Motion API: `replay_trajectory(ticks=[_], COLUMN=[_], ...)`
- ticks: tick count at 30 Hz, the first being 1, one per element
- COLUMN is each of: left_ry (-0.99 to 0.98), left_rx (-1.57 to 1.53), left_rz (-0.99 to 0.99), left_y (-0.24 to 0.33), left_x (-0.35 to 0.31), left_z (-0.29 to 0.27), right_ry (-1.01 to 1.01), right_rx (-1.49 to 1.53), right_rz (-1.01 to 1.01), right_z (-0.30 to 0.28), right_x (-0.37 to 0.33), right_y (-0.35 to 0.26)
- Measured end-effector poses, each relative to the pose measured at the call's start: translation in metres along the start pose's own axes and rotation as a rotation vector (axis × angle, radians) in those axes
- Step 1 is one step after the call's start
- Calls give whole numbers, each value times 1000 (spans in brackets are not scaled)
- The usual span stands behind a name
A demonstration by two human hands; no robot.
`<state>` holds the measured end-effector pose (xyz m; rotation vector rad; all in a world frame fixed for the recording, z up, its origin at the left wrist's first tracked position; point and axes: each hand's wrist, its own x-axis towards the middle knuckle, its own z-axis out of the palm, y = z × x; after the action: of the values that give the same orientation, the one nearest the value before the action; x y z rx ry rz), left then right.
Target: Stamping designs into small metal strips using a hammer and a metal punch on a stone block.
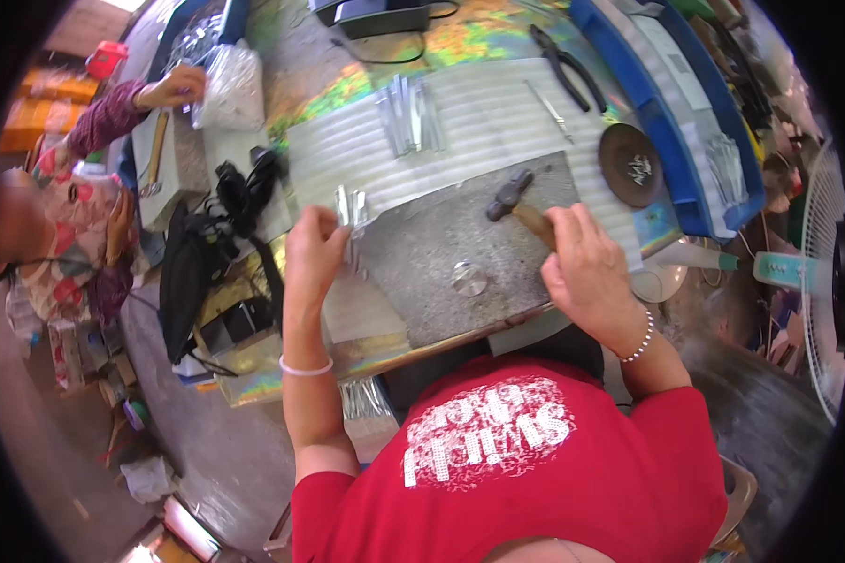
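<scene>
The right hand (587, 267) gripped the hammer (519, 208); the left hand (314, 249) pinched metal strips (350, 208); a mis-aimed blow could have caught those fingers.

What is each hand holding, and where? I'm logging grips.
Right hand grips the hammer by its wooden handle; left hand pinches thin silvery strips at their lower end.

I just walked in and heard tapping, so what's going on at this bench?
A person in a red shirt sits at a bench with a grey metal slab on it. Their right hand holds a hammer by its wooden handle, head resting on the slab. Their left hand pinches small shiny metal strips at the slab's left edge. A small round disc lies on the slab. More strips and pliers lie farther back. Another person sits at the left.
</scene>
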<state>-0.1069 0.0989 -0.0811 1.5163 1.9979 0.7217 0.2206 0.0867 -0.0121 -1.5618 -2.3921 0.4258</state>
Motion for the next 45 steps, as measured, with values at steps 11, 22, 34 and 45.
replay_trajectory(ticks=[11, 22, 34, 45], left_ry=[7, 257, 146, 30], left_rx=[-47, -522, -730, -235], left_rz=[-73, 108, 291, 298], left_y=[-9, 46, 68, 75], left_x=[-13, -81, -104, -100], left_z=[-5, -33, 12, 22], right_ry=[358, 304, 35, -50], right_rx=[544, 139, -135, -136], right_rz=[362, 218, 129, 64], right_z=[-16, -12, -11, -14], right_x=[-12, 29, 53, 63], right_y=[82, 158, 172, 181])
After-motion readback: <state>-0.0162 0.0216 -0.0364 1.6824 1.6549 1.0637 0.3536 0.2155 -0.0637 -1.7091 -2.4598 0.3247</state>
